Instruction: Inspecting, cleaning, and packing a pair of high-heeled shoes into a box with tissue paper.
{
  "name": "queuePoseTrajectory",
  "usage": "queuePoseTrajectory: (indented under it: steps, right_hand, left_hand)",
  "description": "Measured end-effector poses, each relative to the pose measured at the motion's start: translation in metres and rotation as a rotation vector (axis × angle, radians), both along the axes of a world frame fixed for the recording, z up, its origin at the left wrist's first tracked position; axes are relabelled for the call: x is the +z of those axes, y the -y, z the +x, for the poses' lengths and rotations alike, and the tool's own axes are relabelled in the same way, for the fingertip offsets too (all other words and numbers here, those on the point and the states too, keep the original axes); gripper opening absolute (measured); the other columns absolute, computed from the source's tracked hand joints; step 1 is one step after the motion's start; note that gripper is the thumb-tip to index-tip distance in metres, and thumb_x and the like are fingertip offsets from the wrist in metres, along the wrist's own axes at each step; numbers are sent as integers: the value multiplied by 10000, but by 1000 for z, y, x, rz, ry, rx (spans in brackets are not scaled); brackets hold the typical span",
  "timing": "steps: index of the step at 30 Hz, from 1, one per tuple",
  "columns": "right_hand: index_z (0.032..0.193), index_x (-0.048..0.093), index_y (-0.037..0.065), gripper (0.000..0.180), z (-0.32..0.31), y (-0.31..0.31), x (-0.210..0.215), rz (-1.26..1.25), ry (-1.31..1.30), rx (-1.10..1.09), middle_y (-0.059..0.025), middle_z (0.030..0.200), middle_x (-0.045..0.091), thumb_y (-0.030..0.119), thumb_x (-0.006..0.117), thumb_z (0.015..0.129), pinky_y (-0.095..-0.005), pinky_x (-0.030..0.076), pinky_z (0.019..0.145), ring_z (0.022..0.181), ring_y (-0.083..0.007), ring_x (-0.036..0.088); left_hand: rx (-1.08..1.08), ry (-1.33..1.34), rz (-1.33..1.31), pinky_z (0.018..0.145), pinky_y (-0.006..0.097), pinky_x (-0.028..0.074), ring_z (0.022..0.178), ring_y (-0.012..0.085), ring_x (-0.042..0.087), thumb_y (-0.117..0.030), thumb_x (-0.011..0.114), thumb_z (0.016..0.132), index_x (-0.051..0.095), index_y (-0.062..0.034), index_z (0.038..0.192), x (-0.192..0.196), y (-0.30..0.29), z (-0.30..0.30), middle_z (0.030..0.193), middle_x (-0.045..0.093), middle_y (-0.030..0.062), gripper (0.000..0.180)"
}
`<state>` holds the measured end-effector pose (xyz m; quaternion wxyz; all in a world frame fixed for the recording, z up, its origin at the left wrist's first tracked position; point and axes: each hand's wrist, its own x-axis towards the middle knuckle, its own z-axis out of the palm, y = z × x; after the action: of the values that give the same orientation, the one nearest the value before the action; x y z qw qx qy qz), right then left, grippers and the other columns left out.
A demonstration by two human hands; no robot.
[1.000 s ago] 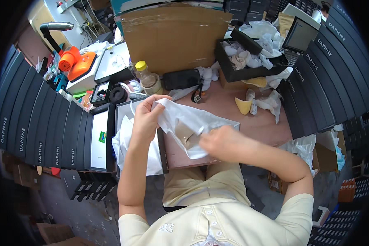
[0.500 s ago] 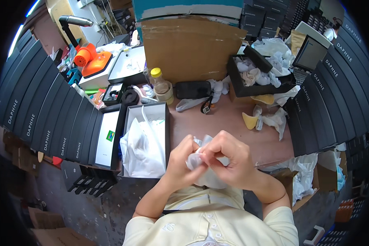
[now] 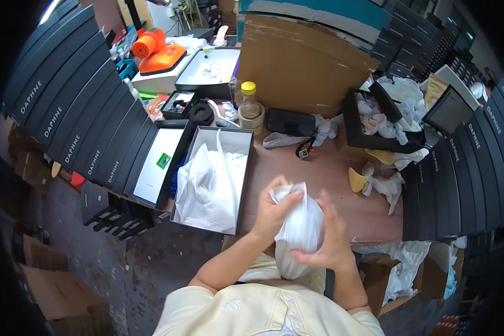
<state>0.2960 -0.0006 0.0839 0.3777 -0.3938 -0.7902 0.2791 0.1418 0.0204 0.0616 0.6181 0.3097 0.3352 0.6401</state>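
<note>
In front of my body I hold a bundle wrapped in thin white sheet point(image 3: 306, 227); what is inside it does not show. My left hand point(image 3: 275, 211) is closed on the bundle's upper left side, thumb over the wrapping. My right hand point(image 3: 335, 238) lies along the bundle's right side, fingers stretched up and apart, thumb reaching across its lower part. To the left stands an open shoebox point(image 3: 246, 168) with dark walls, holding crumpled white paper point(image 3: 199, 187) and a white strip.
Stacks of dark shoeboxes rise at left point(image 3: 75, 112) and right point(image 3: 453, 179). At the back are a yellow-capped bottle point(image 3: 251, 109), a black phone-like case point(image 3: 290, 122) and a cardboard panel point(image 3: 302, 61). A black box of crumpled paper point(image 3: 355, 126) and yellowish pads point(image 3: 357, 180) lie right.
My hands have gone from pinching and twisting the white wrapping close together to spreading apart around the bundle, now seen larger. My right hand's fingers have straightened. The view has shifted left.
</note>
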Motion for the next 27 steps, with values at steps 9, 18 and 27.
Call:
queuePoseTrajectory:
  steps: [9, 18, 27]
  right_hand:
    - [966, 595, 11, 519, -15, -57, 24, 63, -250, 96, -118, 903, 638, 161, 751, 494, -305, 493, 740, 826, -196, 635]
    - [846, 636, 29, 326, -217, -237, -11, -816, -628, 450, -41, 767, 599, 273, 660, 630, -255, 473, 658, 671, -122, 580]
    - [1276, 404, 10, 673, -281, -194, -117, 276, 816, 126, -169, 1143, 563, 282, 634, 705, -443, 463, 821, 1010, -358, 555]
  left_hand:
    - [41, -340, 120, 816, 331, 414, 889, 180, 547, -210, 475, 919, 537, -39, 978, -32, 2, -45, 931, 576, 87, 191]
    - [-134, -2256, 138, 967, 711, 18, 1355, 378, 106, -552, 598, 650, 423, -176, 1333, -87, -68, -218, 1394, 324, 137, 799]
    - [-303, -2109, -57, 1004, 648, 151, 1316, 332, 255, -402, 672, 631, 423, 18, 1251, -58, -60, -219, 1364, 352, 174, 789]
